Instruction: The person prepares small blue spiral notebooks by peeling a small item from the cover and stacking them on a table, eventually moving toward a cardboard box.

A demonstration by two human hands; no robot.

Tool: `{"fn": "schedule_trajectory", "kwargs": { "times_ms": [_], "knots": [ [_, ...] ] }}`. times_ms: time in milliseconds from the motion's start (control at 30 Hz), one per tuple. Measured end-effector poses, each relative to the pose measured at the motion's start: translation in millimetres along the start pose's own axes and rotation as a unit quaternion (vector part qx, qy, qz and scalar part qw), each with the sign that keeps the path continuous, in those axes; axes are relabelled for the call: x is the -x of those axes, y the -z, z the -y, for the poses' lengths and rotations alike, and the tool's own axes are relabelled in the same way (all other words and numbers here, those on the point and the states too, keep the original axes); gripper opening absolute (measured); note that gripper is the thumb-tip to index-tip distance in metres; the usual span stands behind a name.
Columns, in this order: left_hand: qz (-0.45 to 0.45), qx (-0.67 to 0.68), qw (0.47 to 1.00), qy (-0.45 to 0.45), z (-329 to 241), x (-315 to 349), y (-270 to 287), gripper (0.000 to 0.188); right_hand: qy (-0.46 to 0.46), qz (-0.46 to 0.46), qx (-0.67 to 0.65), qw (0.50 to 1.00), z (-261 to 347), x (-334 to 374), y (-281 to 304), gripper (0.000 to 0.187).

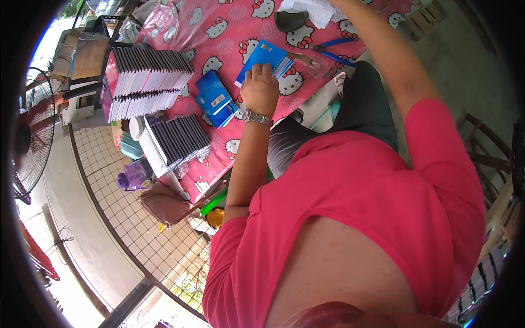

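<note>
My left hand (259, 90), with a metal watch at the wrist, is closed with bent fingers over the lower edge of a blue spiral notebook (264, 53). Its thumb is hidden. A second blue notebook (216, 98) lies just left of that hand, a pale label on its cover. My right arm (391, 57) stretches forward past the top edge, so its hand is out of the picture, close to white papers (313, 10). Pliers with blue handles (334, 50) rest on the table at the right.
A pink patterned cloth covers the table (216, 27). Tall stacks of notebooks (147, 76) and a lower stack (178, 139) stand at the left. A dark rounded object (291, 21) lies by the papers. Beyond the table's left side are a purple bottle (134, 176), brown bag (162, 203) and fan (30, 136).
</note>
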State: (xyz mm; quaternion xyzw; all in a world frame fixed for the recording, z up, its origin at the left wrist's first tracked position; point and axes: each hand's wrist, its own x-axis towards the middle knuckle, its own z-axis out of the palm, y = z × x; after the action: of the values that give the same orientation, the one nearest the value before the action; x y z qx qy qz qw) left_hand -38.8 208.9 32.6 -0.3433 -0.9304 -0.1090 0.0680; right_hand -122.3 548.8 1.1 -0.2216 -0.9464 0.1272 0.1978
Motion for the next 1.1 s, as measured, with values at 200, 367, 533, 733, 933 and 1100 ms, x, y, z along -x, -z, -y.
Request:
{"fn": "schedule_trajectory", "kwargs": {
  "times_ms": [200,367,533,733,933,1100],
  "knots": [
    [-0.018,0.124,0.99,-0.06,26,-4,33,0.021,0.105,-0.156,-0.09,0.978,-17,-17,36,0.017],
    [-0.082,-0.008,0.996,-0.029,39,-12,32,0.024,0.216,-0.132,-0.344,0.904,37,41,70,0.014],
    [-0.16,-0.023,0.986,-0.044,30,-13,9,0.028,-0.013,0.183,-0.596,0.782,128,195,42,0.049],
    [-0.151,0.062,0.983,-0.085,26,-8,11,0.024,0.136,0.078,-0.514,0.843,136,202,27,0.038],
    [-0.13,0.108,0.98,-0.107,28,0,20,0.02,0.264,0.148,-0.394,0.868,111,157,64,0.021],
    [-0.125,0.129,0.978,-0.101,26,0,21,0.016,0.297,0.075,-0.382,0.872,116,155,55,0.025]
  ]
}}
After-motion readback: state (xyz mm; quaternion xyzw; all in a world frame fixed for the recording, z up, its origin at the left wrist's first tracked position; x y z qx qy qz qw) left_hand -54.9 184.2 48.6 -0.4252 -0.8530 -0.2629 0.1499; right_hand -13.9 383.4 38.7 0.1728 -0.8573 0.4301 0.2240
